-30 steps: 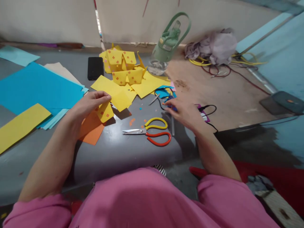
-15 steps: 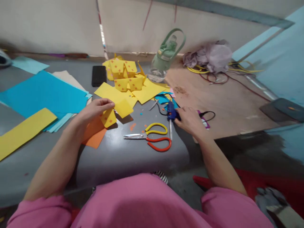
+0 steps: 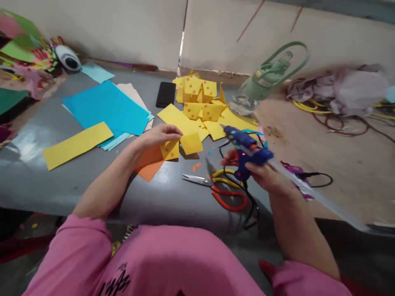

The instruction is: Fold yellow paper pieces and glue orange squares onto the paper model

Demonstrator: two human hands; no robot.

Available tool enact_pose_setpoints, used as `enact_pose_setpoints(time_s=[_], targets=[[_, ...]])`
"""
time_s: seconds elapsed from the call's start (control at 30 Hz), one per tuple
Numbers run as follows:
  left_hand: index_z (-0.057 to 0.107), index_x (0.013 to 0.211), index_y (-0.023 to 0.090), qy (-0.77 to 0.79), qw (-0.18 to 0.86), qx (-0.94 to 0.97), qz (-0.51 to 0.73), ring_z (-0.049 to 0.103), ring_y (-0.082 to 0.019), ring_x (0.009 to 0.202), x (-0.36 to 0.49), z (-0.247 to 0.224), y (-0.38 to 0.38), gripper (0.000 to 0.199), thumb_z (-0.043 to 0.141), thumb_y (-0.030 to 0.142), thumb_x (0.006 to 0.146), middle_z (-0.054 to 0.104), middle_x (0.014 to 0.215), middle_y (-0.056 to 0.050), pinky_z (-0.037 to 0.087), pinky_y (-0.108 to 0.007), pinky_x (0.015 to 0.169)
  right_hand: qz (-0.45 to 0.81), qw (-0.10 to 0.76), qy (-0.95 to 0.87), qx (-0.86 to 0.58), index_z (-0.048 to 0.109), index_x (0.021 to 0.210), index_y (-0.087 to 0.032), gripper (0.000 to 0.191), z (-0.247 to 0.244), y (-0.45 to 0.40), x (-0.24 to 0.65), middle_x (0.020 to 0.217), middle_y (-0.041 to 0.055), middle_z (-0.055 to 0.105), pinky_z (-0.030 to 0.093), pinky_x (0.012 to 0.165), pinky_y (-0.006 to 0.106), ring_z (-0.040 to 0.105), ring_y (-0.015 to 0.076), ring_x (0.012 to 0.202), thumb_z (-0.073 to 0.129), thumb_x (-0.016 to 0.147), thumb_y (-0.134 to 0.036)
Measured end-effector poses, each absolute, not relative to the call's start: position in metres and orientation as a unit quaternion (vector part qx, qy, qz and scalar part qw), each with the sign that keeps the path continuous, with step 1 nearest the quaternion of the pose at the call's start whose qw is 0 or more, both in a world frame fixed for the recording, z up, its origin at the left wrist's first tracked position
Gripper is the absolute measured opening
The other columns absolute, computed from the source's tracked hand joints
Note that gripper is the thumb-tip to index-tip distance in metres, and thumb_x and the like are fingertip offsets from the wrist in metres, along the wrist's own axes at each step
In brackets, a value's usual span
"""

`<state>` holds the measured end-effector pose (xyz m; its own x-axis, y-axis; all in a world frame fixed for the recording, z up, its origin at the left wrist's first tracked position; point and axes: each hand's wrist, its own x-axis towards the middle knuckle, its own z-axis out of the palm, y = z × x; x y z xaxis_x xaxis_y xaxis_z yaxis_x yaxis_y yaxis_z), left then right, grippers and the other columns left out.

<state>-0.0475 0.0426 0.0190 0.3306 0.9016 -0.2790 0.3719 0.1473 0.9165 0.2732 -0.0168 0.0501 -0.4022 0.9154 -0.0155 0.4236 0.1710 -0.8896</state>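
My left hand (image 3: 162, 135) pinches a folded yellow paper piece (image 3: 191, 143), whose other part bears orange spots, above an orange sheet (image 3: 151, 164). My right hand (image 3: 262, 174) is closed round a blue glue gun (image 3: 247, 150). The gun's nozzle points to the upper left, a small red light shows on it, and a long clear glue stick (image 3: 321, 199) sticks out behind. Below the gun lie scissors (image 3: 212, 183) with one yellow and one red handle, partly crossed by the black cord. Spotted yellow folded papers (image 3: 200, 92) stand farther back.
Blue sheets (image 3: 108, 107) and a yellow strip (image 3: 78, 144) lie at left. Behind are a black phone (image 3: 166, 94) and a green bottle (image 3: 262, 80). A bundled cloth (image 3: 348, 88) and yellow cable lie at right, near a purple item (image 3: 298, 176).
My right hand has taken hold of the glue gun and lifted it off the table, tilting its nozzle to the left. The camera view has shifted left. My left hand still holds the yellow paper.
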Motion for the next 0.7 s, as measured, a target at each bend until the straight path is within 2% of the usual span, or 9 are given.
enact_pose_setpoints(time_s=[0.1,0.2,0.33,0.7], targets=[[0.075,0.101,0.019,0.485,0.558,0.623,0.257,0.058,-0.015,0.078,-0.049,0.019,0.043,0.026,0.072,0.033,0.079,0.072,0.096,-0.005,0.038,-0.024,0.061,0.523,0.241,-0.692,-0.436,0.064,0.103,-0.026,0.046,0.053,-0.016,0.242,0.103,0.0087,0.075,0.062,0.078,0.043,0.075,0.028,0.085,0.063,0.083,-0.067],[0.075,0.108,0.019,0.471,0.569,0.619,0.267,0.054,-0.012,0.069,-0.048,0.018,0.045,0.031,0.072,0.031,0.08,0.07,0.086,-0.004,0.036,-0.024,0.06,0.498,0.195,-0.725,-0.433,0.067,0.1,-0.025,0.031,0.052,-0.015,0.231,0.095,0.0064,0.075,0.059,0.074,0.038,0.073,0.0253,0.083,0.055,0.093,-0.053],[0.075,0.109,0.019,0.458,0.567,0.629,0.27,0.054,-0.012,0.069,-0.048,0.014,0.046,0.031,0.072,0.034,0.081,0.07,0.086,-0.004,0.034,-0.025,0.059,0.465,0.19,-0.75,-0.43,0.068,0.101,-0.025,0.028,0.046,-0.014,0.23,0.089,0.005,0.073,0.058,0.073,0.038,0.072,0.0251,0.082,0.05,0.097,-0.046],[0.074,0.107,0.02,0.473,0.567,0.624,0.257,0.046,-0.01,0.061,-0.046,0.016,0.045,0.03,0.072,0.034,0.08,0.066,0.079,-0.002,0.027,-0.025,0.054,0.418,0.183,-0.775,-0.437,0.068,0.098,-0.021,0.033,0.047,-0.018,0.226,0.09,0.0076,0.073,0.057,0.068,0.036,0.071,0.0229,0.075,0.046,0.098,-0.046]])
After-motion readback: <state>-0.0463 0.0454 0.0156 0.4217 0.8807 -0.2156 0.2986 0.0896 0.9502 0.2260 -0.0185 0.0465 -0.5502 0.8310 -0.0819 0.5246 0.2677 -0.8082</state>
